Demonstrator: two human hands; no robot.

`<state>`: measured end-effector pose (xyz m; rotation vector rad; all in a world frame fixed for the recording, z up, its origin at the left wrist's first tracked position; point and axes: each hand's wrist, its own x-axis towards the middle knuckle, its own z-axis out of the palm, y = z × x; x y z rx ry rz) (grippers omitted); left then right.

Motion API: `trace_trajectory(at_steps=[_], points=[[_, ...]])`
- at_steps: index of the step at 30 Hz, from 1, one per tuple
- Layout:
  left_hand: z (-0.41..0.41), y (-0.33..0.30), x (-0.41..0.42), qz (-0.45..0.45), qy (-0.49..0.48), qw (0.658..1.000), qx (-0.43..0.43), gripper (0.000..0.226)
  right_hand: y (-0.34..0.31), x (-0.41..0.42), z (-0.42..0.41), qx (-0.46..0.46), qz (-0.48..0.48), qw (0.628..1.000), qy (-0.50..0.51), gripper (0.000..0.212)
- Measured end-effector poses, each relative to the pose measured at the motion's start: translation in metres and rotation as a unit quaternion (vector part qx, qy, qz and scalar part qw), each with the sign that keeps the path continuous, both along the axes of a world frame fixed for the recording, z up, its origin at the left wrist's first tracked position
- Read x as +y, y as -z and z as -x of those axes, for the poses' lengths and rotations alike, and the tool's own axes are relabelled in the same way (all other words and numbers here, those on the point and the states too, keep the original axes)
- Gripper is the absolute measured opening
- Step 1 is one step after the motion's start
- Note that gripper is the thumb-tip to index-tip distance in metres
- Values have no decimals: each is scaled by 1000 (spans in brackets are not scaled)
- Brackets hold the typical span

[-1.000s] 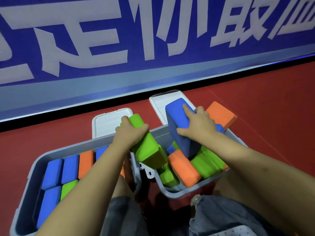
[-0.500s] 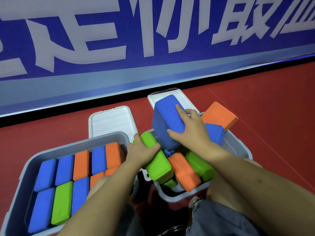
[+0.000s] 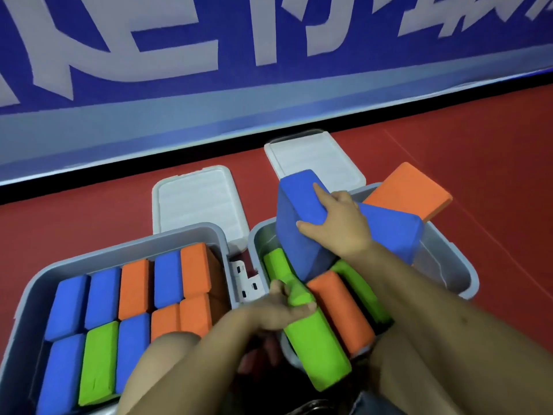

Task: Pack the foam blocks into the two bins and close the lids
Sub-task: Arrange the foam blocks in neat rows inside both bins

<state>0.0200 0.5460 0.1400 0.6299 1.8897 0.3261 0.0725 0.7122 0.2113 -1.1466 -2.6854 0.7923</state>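
Two grey bins stand side by side on the red floor. The left bin [image 3: 36, 289] holds several blue, orange and green foam blocks standing in rows. The right bin [image 3: 454, 259] holds a loose jumble of blocks. My left hand [image 3: 281, 310] grips a long green block [image 3: 317, 351] that leans over the right bin's near rim. My right hand [image 3: 338, 226] holds a big blue block [image 3: 299, 211] tilted up inside the right bin. An orange block [image 3: 410, 190] sticks out over that bin's far rim. An orange block [image 3: 341, 307] and another green one [image 3: 362, 286] lie below my right arm.
Two white lids lie flat on the floor behind the bins, the left lid [image 3: 197, 202] and the right lid [image 3: 314, 154]. A blue banner wall [image 3: 269, 70] runs across the back. My knees sit close under the bins' near edges.
My left hand has drawn the green block down and toward me over the right bin's rim. My right hand has tilted the blue block further up. The view has dropped toward the bins.
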Motion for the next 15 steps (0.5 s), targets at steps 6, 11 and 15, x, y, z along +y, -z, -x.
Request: trace_trajectory(at_steps=[6, 11, 15], points=[[84, 22, 64, 49, -135, 988, -57, 19, 0, 21, 29, -103, 27, 994, -16, 85], [109, 98, 114, -15, -316, 947, -48, 14, 7, 22, 35, -53, -1, 999, -5, 86], [123, 143, 122, -39, -371, 927, -42, 15, 6, 49, 31, -70, 49, 996, -11, 87]])
